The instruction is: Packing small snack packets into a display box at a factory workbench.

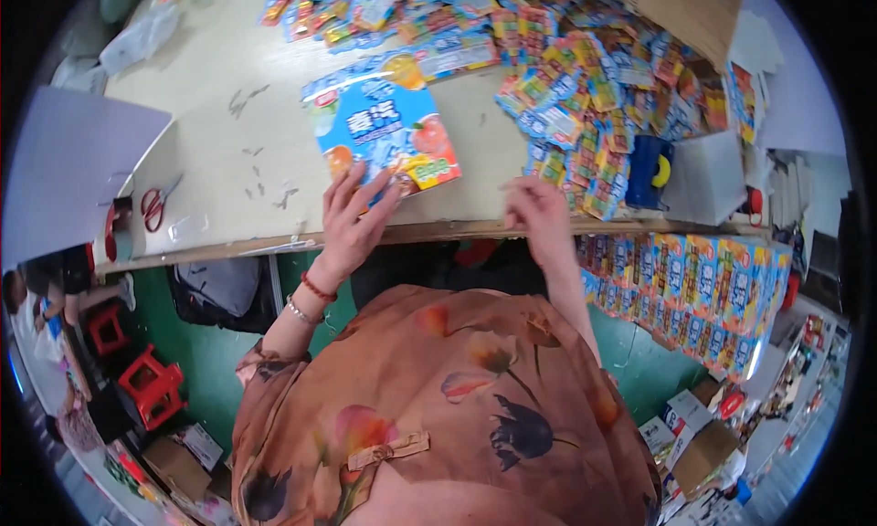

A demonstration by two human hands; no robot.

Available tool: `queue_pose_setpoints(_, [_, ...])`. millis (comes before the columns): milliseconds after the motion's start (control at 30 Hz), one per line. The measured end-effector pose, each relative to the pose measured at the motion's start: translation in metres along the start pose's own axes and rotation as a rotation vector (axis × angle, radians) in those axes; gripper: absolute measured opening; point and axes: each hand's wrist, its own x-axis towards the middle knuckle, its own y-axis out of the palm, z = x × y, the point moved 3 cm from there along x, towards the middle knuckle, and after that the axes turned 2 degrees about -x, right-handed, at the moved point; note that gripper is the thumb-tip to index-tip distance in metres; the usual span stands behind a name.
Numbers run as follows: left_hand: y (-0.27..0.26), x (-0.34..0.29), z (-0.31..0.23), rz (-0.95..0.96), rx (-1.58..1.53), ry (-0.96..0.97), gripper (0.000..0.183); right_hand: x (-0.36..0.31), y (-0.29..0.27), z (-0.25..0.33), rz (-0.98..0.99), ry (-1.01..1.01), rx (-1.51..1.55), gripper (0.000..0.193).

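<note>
The left hand [352, 217] lies with spread fingers on the lower edge of the blue packet [384, 129], near the bench's [210, 133] front edge — pressing, not gripping. The right hand [537, 211] is loosely curled, empty. Next, I judge, a firm grip is needed.

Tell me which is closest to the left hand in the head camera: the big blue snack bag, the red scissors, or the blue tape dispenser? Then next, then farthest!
From the left hand:
1. Big blue snack bag, touching its fingertips, just above.
2. Red scissors, off to the left.
3. Blue tape dispenser, far right, past the right hand.
</note>
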Motion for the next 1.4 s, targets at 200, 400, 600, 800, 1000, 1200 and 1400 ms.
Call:
queue_pose_setpoints(200, [0.012,-0.007,0.002,-0.01,0.008,-0.031,0.041,0.006,0.106,0.003,0.247,-0.124,-0.045,0.033])
queue_pose_setpoints(400, [0.011,-0.01,0.005,-0.035,-0.015,-0.011,0.042,0.009,0.117,-0.016,0.036,-0.226,0.086,0.033])
queue_pose_setpoints(600, [0.009,-0.01,0.004,0.039,-0.01,-0.002,0.05,0.008,0.121,-0.02,-0.013,-0.167,0.059,0.026])
queue_pose_setpoints(800, [0.004,0.0,-0.003,0.111,0.11,0.039,0.051,0.009,0.119,-0.035,0.026,-0.198,0.168,0.026])
queue_pose_setpoints(1000, [0.009,0.012,-0.007,0.027,0.04,-0.052,0.035,0.008,0.112,-0.047,-0.011,-0.38,-0.044,0.022])
queue_pose_setpoints(1200, [0.015,0.012,-0.009,-0.044,0.052,-0.1,0.032,0.009,0.102,-0.05,0.015,-0.36,-0.153,0.024])
queue_pose_setpoints(1400, [0.016,0.013,-0.012,0.049,0.151,-0.018,0.037,-0.008,0.074,-0.042,-0.005,0.085,0.076,0.031])
